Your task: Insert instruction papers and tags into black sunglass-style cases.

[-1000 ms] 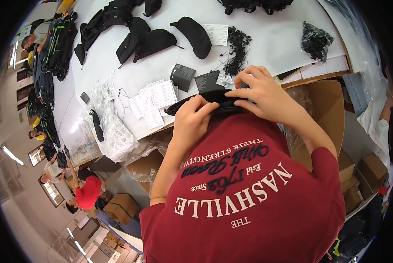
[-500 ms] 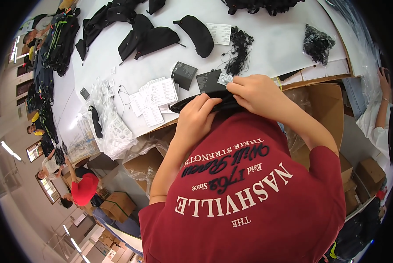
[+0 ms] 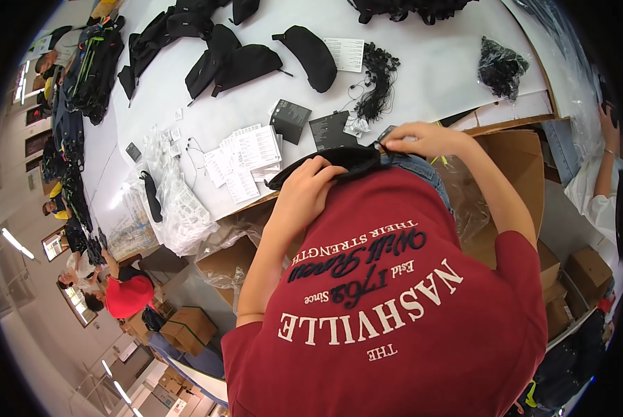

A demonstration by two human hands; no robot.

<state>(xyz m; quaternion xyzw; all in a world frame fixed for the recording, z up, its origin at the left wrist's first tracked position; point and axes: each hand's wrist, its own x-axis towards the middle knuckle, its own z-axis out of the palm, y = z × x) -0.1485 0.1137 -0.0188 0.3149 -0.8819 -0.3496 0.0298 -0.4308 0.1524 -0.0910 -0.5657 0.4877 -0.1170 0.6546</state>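
Note:
A curved black fabric pouch [image 3: 358, 161] lies across my lap at the table's front edge. My left hand [image 3: 307, 186] grips its left part, thumb and fingers wrapped over the top. At the pouch's right end, my right hand [image 3: 417, 141] is closed in a pinch. A small dark tag [image 3: 386, 133] sticks out at its fingertips, and a thin black cord or strap hangs just below. The fingers partly hide how tag and pouch are joined. Just beyond the pouch lie two black printed cards [image 3: 331, 131] and a bundle of black corded strings [image 3: 375, 83].
White printed slips [image 3: 245, 156] are stacked left of the cards. More black pouches [image 3: 249, 66] lie farther back. A clear plastic bag [image 3: 183, 215] drapes over the front edge at left. An open cardboard box [image 3: 520, 163] stands at right. Other people work on both sides.
My right hand has moved right, away from the black card, to the pouch's end. The pouch now sits more open to view. My left hand has barely shifted.

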